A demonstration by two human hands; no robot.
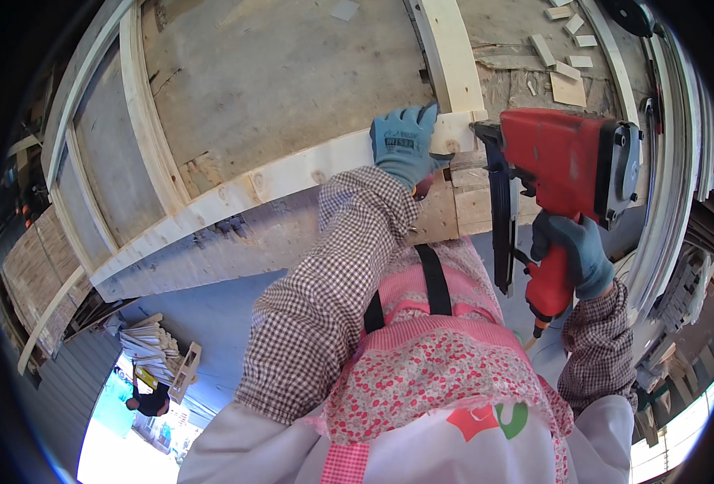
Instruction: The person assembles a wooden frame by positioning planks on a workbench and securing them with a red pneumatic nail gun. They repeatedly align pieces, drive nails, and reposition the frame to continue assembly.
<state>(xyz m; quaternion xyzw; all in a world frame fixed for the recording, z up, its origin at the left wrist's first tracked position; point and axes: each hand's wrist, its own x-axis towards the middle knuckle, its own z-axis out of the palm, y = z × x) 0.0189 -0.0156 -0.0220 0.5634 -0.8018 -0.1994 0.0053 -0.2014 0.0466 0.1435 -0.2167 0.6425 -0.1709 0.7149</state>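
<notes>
My right hand, in a blue-grey glove, is wrapped around the handle of a red nail gun. The gun's dark nose meets the end of a pale wooden slat, near where an upright wooden strip joins it. My left hand, gloved too, grips that slat just left of the joint, its fingers curled over the far edge. A small dark red object shows below my left wrist; I cannot make out what it is.
The slats form a frame on a worn wooden worktable. Small wood blocks lie at the far right. Long pale strips stand along the right side. At the lower left, a person is near a wood stack.
</notes>
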